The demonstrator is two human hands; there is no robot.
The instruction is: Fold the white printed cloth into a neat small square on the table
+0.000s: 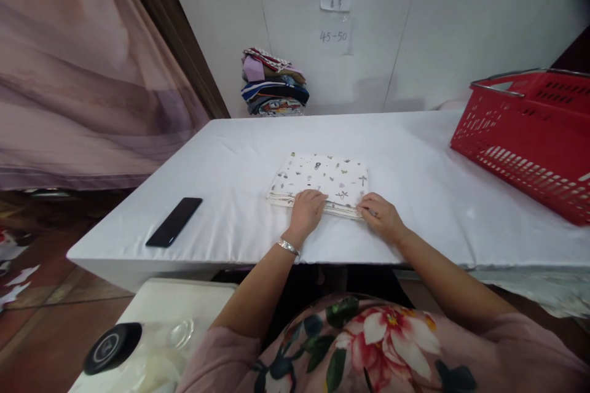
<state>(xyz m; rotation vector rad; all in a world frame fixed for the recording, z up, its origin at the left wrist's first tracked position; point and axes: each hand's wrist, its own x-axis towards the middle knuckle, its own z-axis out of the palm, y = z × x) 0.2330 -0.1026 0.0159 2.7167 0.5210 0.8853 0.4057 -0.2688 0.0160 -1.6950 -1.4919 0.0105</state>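
A folded white cloth (322, 175) with small printed figures lies on the white-covered table in front of me, its layered edges facing my body. My left hand (308, 209), with a silver bracelet at the wrist, is closed on the near edge, left of the middle. At the near right corner, my right hand (378, 214) pinches the layers between thumb and fingers. The undersides of both grips are hidden.
A black phone (174, 222) lies on the table (221, 159) at left. The red basket (530, 141) stands at right. Folded clothes (275, 83) are stacked by the back wall. A stool (184, 295) at lower left holds a black-lidded item (113, 347).
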